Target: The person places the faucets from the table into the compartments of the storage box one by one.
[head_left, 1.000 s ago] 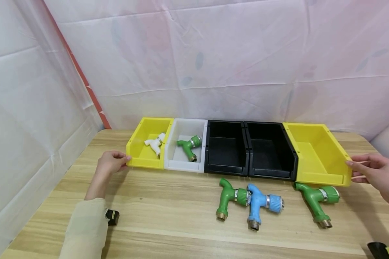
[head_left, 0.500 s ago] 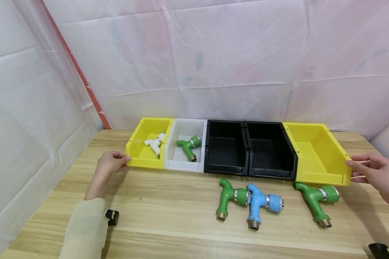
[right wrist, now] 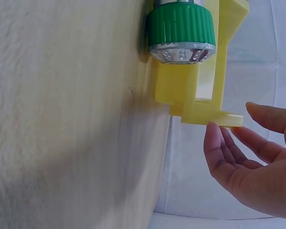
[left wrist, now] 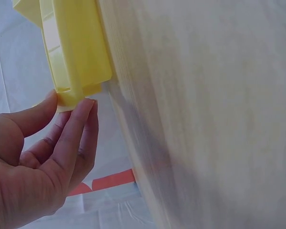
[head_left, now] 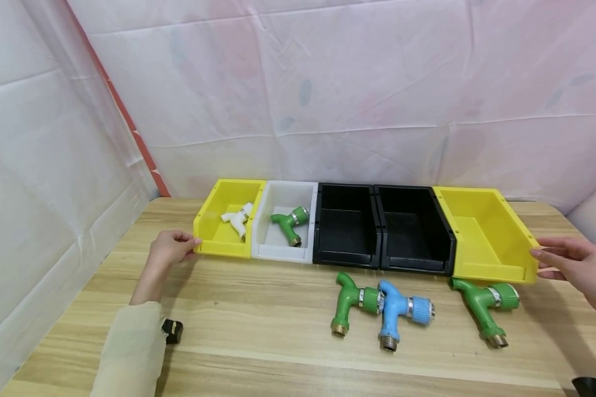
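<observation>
My left hand [head_left: 170, 249] pinches the front corner of the left yellow bin [head_left: 225, 251] between thumb and fingers. A white tap [head_left: 237, 221] lies in that bin. At the row's other end, my right hand [head_left: 576, 267] touches the outer front edge of the right yellow bin [head_left: 496, 274] with its fingertips; its thumb [right wrist: 267, 116] stands slightly apart from the edge in the right wrist view. Between them stand a white bin [head_left: 283, 253] holding a green tap [head_left: 289, 225] and two black bins [head_left: 347, 259] with nothing visible inside.
In front of the bins on the wooden table [head_left: 258, 342] lie a green tap [head_left: 346, 303], a blue tap [head_left: 392, 314] touching it, and another green tap [head_left: 484, 309] close to the right yellow bin. A pale cloth [head_left: 347, 82] hangs behind the row.
My right wrist has shifted slightly outward and down, its fingers staying at the right yellow bin. My left hand, the bins and the taps stay in place.
</observation>
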### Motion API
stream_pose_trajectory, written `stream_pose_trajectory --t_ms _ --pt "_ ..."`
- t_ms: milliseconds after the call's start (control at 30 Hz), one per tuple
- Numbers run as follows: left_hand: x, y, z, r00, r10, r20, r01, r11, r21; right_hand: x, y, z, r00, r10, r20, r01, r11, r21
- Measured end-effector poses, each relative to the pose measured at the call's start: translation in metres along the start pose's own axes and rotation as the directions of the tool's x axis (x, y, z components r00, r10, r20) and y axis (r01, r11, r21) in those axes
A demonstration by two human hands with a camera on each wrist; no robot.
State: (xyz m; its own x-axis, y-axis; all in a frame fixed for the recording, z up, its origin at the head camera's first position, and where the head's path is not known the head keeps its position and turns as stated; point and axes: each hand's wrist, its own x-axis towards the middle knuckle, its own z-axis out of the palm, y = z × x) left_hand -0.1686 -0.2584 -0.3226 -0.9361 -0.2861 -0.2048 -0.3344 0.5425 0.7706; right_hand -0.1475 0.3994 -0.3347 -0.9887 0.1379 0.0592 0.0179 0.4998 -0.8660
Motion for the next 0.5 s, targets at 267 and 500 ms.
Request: stream_pose_trajectory --t_ms 267,500 --pt "0.003 -0.001 0.0 1.0 0.008 -0.003 -0.008 1.0 0.005 -0.001 0.003 -0.003 0.999 -0.008 0.041 0.009 0.999 -0.038" --pt "0.002 -0.001 0.001 1.0 0.01 -0.007 -0.01 1.0 0.001 0.018 0.056 -0.023 0.995 -0.096 0.032 0.094 0.993 0.07"
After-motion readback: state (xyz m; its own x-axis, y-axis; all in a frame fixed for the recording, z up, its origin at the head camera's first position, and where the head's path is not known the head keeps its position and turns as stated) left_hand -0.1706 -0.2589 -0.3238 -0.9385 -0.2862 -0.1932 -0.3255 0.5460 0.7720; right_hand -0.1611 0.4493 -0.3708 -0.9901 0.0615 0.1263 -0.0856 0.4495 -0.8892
